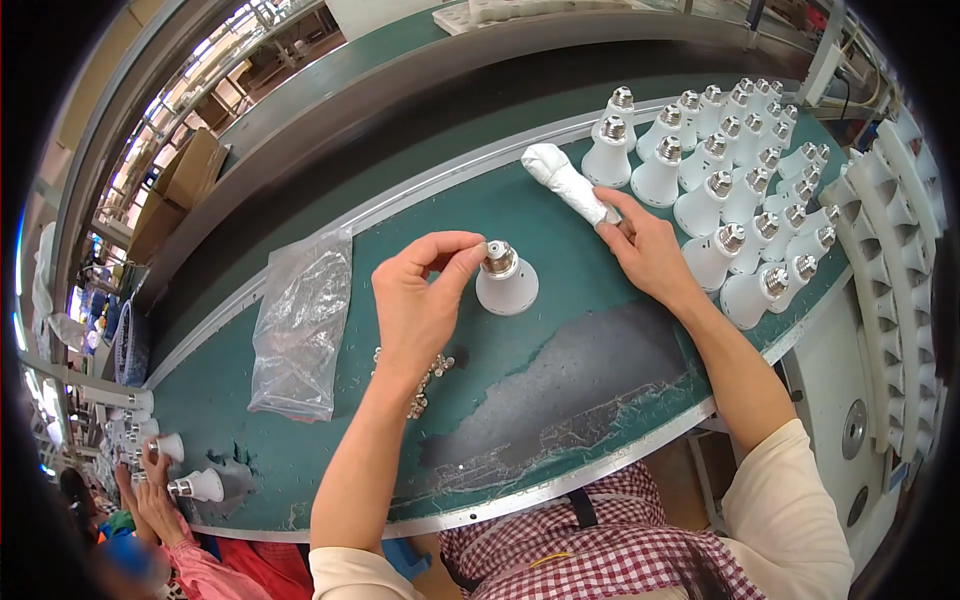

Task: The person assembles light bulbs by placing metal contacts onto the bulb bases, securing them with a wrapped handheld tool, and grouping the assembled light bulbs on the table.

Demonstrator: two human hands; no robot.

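A white light bulb (507, 289) with a metal screw cap stands upright on the green table, cap up. At the left edge of that cap, my left hand (420, 295) has thumb and index finger pinched together; whether a tiny part is between them is hidden. My right hand (645, 245) is closed around the narrow end of a white-wrapped, stick-like tool (562, 180), its thicker end pointing away to the upper left. Small metal pieces (420, 402) lie scattered beside and partly behind my left forearm.
Several bulbs (657, 172) stand cap up at the right. A clear plastic bag (300, 325) lies at the left. White moulded trays (885, 290) stand beyond the right edge. At lower left, a co-worker's hands (152, 495) are near another bulb (200, 486). A metal rail (400, 195) borders the back.
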